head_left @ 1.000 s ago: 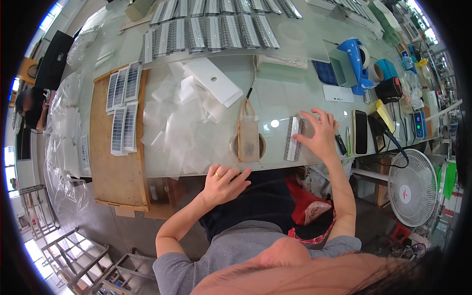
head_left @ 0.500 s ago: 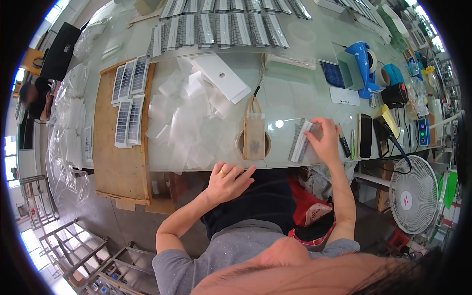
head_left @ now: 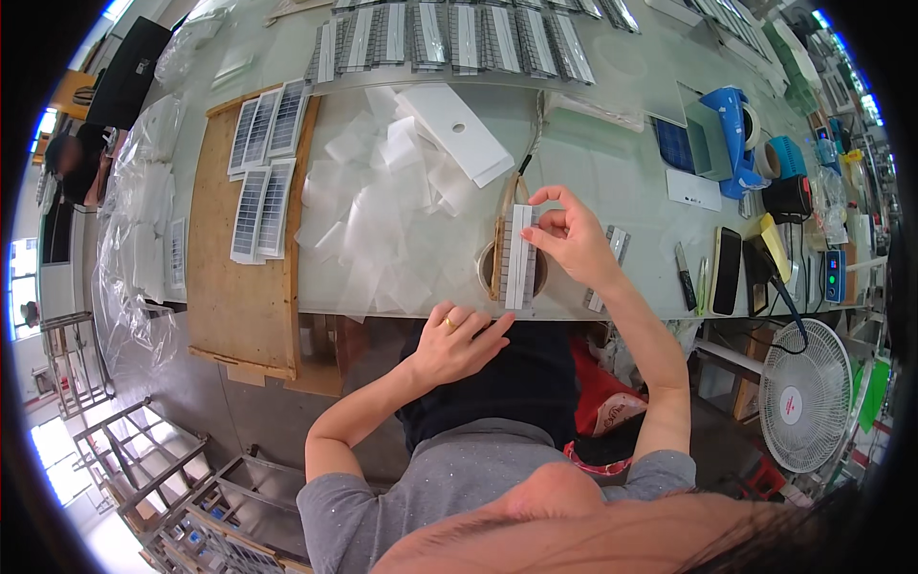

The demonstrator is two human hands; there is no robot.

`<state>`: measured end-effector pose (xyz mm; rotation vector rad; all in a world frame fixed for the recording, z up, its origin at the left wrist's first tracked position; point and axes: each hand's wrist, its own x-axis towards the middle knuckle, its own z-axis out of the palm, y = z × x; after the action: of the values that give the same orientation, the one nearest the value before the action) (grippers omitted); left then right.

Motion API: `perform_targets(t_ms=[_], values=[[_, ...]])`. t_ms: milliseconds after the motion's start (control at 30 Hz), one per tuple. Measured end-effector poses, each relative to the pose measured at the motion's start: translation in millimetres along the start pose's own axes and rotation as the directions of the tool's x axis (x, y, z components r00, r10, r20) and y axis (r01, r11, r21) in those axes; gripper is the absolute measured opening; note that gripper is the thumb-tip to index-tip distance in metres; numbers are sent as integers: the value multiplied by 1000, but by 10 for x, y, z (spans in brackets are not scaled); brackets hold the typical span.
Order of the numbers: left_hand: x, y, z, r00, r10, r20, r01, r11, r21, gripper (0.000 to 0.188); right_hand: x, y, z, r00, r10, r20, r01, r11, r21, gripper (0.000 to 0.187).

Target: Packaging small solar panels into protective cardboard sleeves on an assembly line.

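A grey-and-white strip [head_left: 517, 256] with a grid pattern stands lengthwise over a wooden block [head_left: 495, 260], which lies on a round brown-rimmed object [head_left: 483, 275] at the table's front edge. Thumb and index finger of my right hand [head_left: 566, 234] pinch the strip's upper right side. My left hand [head_left: 461, 340] rests at the table edge with its fingers loosely apart, the fingertips close to the strip's lower end; whether they touch it I cannot tell. A second similar strip [head_left: 619, 247] lies on the table, partly behind my right wrist.
Translucent film pieces [head_left: 368, 220] and a white plate [head_left: 454, 129] lie left of the block. Further left, a wooden board [head_left: 215, 316] carries small dark panels [head_left: 251, 215]. Rows of strips [head_left: 466, 43] line the back. A knife [head_left: 686, 282], phone [head_left: 726, 268] and fan [head_left: 798, 402] are on the right.
My right hand has moved left from the strips on the right, bringing one onto the wooden block. One strip stays behind on the table. My left hand has shifted slightly right.
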<state>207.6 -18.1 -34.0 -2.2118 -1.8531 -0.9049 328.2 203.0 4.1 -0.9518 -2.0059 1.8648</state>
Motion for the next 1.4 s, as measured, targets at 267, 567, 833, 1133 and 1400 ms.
perform_targets(t_ms=[267,567,833,1133,1400], values=[[16,-9,-1,1000,-10,-7,10,1000,-17,48,-15,60,26,998,-52,-33,49,994,-95,30],[16,-2,10,1000,-17,-1,16,1000,-15,48,-12,43,35,986,-158,-52,144,966,-216,29],[5,-15,9,1000,-7,-2,7,1000,-9,48,-16,40,53,964,-248,-92,208,925,-317,33],[19,-28,-11,1000,7,7,-6,1000,-6,48,64,149,27,930,-344,-128,246,843,-478,36],[6,-43,-12,1000,20,13,-20,1000,15,49,60,121,27,938,-319,-134,213,837,-504,36]])
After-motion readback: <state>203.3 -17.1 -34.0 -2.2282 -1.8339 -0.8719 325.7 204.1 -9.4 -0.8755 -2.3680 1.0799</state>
